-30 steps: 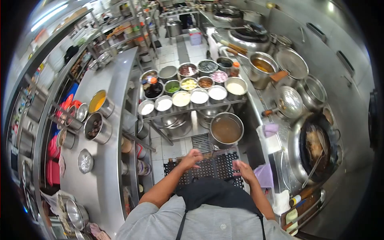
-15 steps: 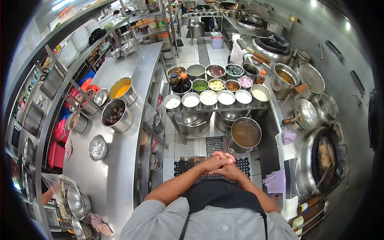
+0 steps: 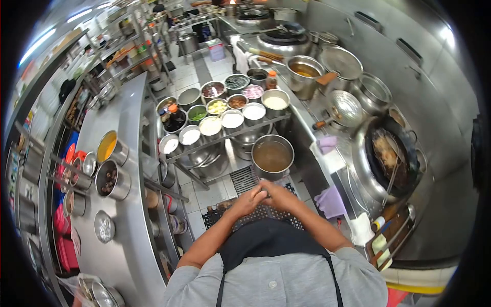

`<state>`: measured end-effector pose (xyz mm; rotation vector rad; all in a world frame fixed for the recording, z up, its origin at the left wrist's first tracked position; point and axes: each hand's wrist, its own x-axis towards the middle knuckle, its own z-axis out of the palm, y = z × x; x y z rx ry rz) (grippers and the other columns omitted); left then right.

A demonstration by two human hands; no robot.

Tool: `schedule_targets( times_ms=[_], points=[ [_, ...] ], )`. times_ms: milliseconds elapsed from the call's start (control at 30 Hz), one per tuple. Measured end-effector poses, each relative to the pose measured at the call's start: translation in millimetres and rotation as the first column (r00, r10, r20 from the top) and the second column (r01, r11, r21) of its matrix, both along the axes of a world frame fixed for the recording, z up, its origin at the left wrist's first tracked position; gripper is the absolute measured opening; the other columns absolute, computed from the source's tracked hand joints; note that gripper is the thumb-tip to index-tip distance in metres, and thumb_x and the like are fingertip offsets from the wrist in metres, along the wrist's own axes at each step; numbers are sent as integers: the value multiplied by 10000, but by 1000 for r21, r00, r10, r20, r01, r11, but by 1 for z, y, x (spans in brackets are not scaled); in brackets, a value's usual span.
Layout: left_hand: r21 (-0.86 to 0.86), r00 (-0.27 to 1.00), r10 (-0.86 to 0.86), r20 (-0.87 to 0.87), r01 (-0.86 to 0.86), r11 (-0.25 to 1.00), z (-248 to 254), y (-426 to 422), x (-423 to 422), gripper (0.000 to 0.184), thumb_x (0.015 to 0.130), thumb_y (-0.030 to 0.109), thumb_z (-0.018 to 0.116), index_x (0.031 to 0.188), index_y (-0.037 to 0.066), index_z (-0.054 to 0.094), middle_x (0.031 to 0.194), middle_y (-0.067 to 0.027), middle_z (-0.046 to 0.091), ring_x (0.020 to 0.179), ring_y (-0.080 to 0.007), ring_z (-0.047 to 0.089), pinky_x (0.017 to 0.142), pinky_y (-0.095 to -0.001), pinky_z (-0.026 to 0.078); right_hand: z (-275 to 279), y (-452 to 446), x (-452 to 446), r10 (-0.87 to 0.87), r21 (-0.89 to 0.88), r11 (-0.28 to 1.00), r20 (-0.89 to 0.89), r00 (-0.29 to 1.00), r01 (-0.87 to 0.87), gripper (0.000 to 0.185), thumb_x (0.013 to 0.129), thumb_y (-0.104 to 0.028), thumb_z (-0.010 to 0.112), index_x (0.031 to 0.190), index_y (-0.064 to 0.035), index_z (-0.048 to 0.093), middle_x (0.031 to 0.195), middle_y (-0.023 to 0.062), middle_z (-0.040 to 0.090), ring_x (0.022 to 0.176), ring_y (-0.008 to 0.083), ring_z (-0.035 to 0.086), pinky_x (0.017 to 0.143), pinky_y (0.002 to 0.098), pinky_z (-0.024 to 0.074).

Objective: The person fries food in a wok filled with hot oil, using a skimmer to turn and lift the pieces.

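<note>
Both my hands meet in front of the black apron (image 3: 271, 238). My left hand (image 3: 248, 199) touches my right hand (image 3: 276, 194) at the fingers, and the fingers of both look closed. Nothing shows between them, though their inner sides are hidden. Just beyond them stands a steel pot of brown liquid (image 3: 272, 155). Past it, a metal rack (image 3: 230, 134) bears rows of steel containers, among them green pieces (image 3: 197, 114), yellow pieces (image 3: 217, 107) and white contents (image 3: 232, 119).
To the right, a wok (image 3: 391, 156) holds browned food and a ladle, near a perforated strainer (image 3: 345, 108). On the left, a steel counter (image 3: 123, 225) bears a yellow-filled pot (image 3: 107, 147) and a bowl (image 3: 104, 226). A black perforated mat (image 3: 209, 217) lies on the floor.
My hands, apart a second ago, came together and were interlaced half a second ago; now they still touch, in a different hold. The camera view has swung right and tilted.
</note>
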<state>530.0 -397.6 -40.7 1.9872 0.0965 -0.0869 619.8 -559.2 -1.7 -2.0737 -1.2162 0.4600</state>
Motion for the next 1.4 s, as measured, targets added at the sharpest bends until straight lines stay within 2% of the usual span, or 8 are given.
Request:
schedule_targets(
  times_ms=[233, 400, 433, 467, 867, 1100, 1167, 1400],
  points=[
    [148, 933, 186, -307, -146, 978, -188, 86, -59, 271, 823, 226, 579, 1015, 34, 563, 854, -157, 634, 816, -275, 600, 759, -355, 467, 55, -206, 81, -824, 120, 561, 185, 536, 819, 331, 804, -157, 639, 1103, -46, 551, 761, 133, 639, 644, 260, 623, 600, 390, 470],
    [-42, 616, 206, -760, -362, 931, -226, 91, -137, 124, 786, 153, 584, 750, 51, 522, 648, -92, 566, 475, -212, 538, 429, -348, 456, 79, -332, 91, -806, 170, 256, 581, 113, 952, 482, 762, -139, 681, 1180, -9, 480, 1058, 220, 531, 922, 392, 540, 797, 443, 437],
    [42, 758, -18, -652, 59, 997, -251, 101, -151, 103, 801, 162, 571, 775, 68, 540, 640, -83, 554, 483, -217, 541, 426, -355, 457, 82, -342, 89, -811, 128, 179, 580, 73, 975, 529, 760, -159, 689, 1212, -8, 458, 1092, 241, 513, 968, 412, 525, 829, 453, 430],
    [180, 778, -287, -559, 452, 874, -275, 111, -165, 89, 816, 172, 559, 801, 84, 557, 632, -73, 542, 491, -222, 544, 423, -363, 457, 80, -348, 90, -836, 16, 122, 541, 94, 992, 581, 760, -190, 692, 1244, -13, 424, 1107, 264, 505, 1002, 423, 518, 854, 448, 427],
    [-414, 749, 90, -657, -458, 787, -257, 82, -138, 132, 802, 41, 514, 692, 114, 517, 575, -11, 518, 490, -132, 504, 429, -267, 403, 5, -403, 143, -958, -5, -31, 284, -29, 1000, 328, 772, -86, 548, 1067, 1, 432, 976, 328, 563, 951, 482, 534, 821, 519, 430],
    [76, 901, 158, -404, -140, 987, -317, 103, -159, 131, 811, 66, 533, 683, 60, 509, 640, -10, 541, 603, -120, 509, 573, -274, 418, 57, -442, 123, -991, 16, -123, 60, -124, 992, 162, 839, -132, 480, 903, 12, 518, 799, 215, 618, 745, 350, 626, 662, 423, 489],
    [-879, 801, -373, -468, -465, 104, -308, 91, -144, 99, 821, 78, 532, 730, 41, 539, 680, -20, 566, 651, -117, 530, 612, -274, 433, 43, -471, 117, -989, 64, -135, -73, -130, 989, 112, 832, -103, 459, 851, 1, 495, 647, 165, 579, 535, 283, 591, 495, 391, 471],
    [-666, 850, -183, -494, -235, 708, -327, 88, -136, 98, 821, 95, 542, 746, 34, 554, 684, -30, 575, 656, -123, 540, 625, -277, 442, 67, -464, 61, -914, 68, -253, -343, -215, 965, 117, 878, -76, 397, 951, -13, 465, 609, 56, 496, 412, 116, 416, 339, 260, 345]
  ],
)
